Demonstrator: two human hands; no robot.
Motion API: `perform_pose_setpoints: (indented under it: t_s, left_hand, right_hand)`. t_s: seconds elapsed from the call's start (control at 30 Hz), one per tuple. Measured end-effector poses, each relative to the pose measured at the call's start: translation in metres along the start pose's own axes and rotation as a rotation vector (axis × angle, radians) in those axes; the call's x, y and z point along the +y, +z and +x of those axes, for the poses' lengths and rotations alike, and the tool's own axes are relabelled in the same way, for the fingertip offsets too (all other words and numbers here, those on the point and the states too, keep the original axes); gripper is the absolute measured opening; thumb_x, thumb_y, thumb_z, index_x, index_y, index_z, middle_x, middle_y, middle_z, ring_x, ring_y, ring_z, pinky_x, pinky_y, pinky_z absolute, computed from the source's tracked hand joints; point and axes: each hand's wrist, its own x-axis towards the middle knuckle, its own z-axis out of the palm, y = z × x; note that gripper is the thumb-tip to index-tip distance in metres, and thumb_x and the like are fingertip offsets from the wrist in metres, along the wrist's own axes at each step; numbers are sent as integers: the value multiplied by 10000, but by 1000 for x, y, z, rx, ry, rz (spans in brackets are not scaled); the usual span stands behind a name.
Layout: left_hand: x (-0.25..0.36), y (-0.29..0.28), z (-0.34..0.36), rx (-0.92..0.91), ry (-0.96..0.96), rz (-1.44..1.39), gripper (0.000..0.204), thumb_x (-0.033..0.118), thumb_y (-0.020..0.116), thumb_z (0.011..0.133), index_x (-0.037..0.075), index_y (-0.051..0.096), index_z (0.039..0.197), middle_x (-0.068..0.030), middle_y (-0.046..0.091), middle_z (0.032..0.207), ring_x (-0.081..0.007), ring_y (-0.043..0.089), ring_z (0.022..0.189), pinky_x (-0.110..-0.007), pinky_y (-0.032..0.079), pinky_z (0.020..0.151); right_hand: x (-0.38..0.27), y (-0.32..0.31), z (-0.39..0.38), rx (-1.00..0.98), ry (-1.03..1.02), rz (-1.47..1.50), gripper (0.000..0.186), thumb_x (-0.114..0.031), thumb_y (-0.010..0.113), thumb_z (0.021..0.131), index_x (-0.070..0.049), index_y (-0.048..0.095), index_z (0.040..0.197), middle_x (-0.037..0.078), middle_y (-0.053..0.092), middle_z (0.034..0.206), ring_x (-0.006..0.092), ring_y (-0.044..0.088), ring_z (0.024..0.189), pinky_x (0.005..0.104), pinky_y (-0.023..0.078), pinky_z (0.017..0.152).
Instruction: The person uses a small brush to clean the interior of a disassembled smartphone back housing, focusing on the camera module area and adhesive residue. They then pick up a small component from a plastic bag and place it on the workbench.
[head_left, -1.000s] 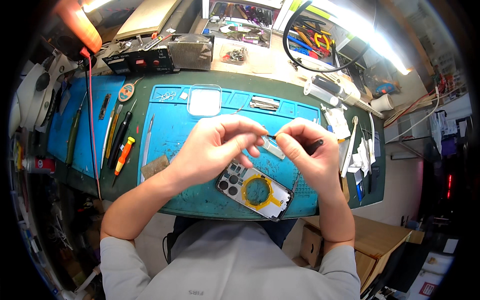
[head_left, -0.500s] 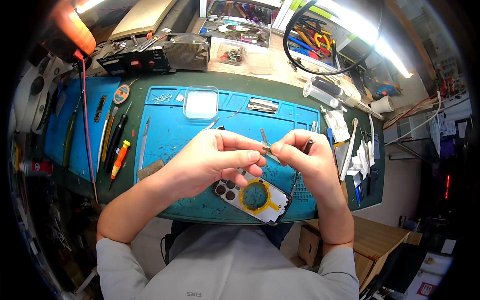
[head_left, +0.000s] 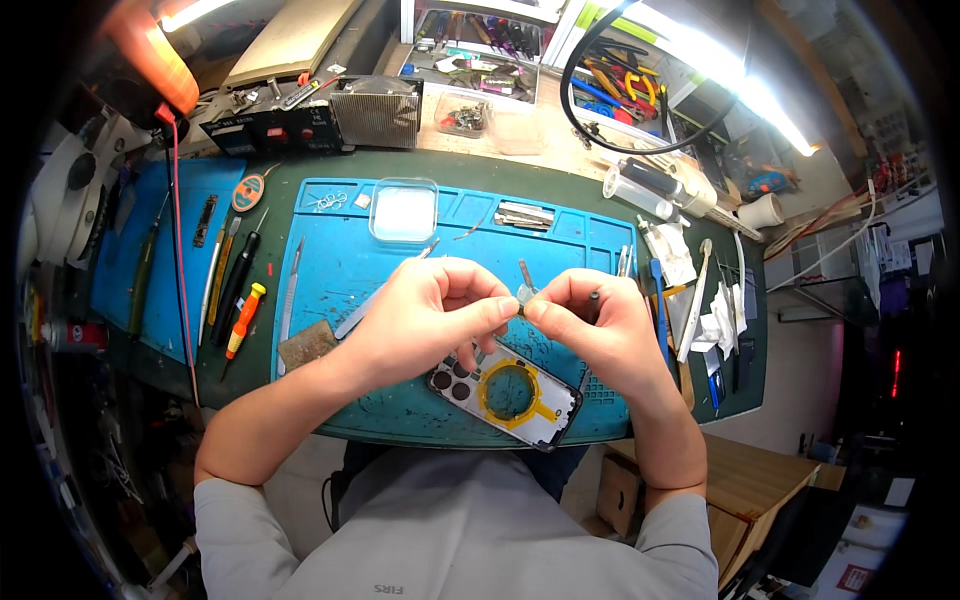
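My left hand (head_left: 430, 318) and my right hand (head_left: 602, 325) meet above the blue work mat (head_left: 360, 290), thumbs and forefingers pinched together. Between the fingertips is a small thin part with a greyish strip (head_left: 525, 280) sticking up; its exact kind is too small to tell. A dark thin rod-like tool (head_left: 594, 296) is tucked in my right hand, mostly hidden by the fingers. Just below the hands lies a phone back housing (head_left: 560, 425), tilted on the mat, with round camera openings at its left and a yellow ring (head_left: 540, 405) in the middle.
A clear square box (head_left: 404, 210) and several metal pieces (head_left: 524, 215) sit at the mat's far side. Leftward lie an orange-yellow screwdriver (head_left: 245, 320), a black-handled one (head_left: 236, 285) and a solder wick spool (head_left: 248, 193). Brushes and white tissues (head_left: 716, 328) lie at right.
My hands have come closer together, the left fingertips now meeting the right ones at the small part. The dark tool in my right hand has tilted. The phone housing stays put.
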Motion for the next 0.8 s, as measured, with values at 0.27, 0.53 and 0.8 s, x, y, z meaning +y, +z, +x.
perform_pose_setpoints:
  t_s: [0.27,0.53,0.8]
  left_hand:
    - [0,-10,-5,90,125,146,190,162,665,1082,-15,719,1039,-11,680,874,-62,669,748,-225,558,560]
    - [-3,11,-13,54,379,531,89,58,749,981,-12,780,1025,-79,765,905,-110,704,674,-257,556,567]
    - [-2,20,-15,91,714,833,115,16,738,958,16,799,1055,-114,780,989,-217,754,816,-331,608,683]
  right_hand:
    - [-5,4,-13,175,-181,-362,159,-154,785,982,4,770,987,29,736,834,48,619,718,254,497,618]
    - [15,12,-37,390,-608,-778,218,-177,860,901,-50,779,1059,77,741,921,214,686,720,308,531,617]
    - [48,-43,-51,429,-654,-1381,490,-405,807,896,-131,734,1295,83,639,1348,290,572,1257,528,364,1131]
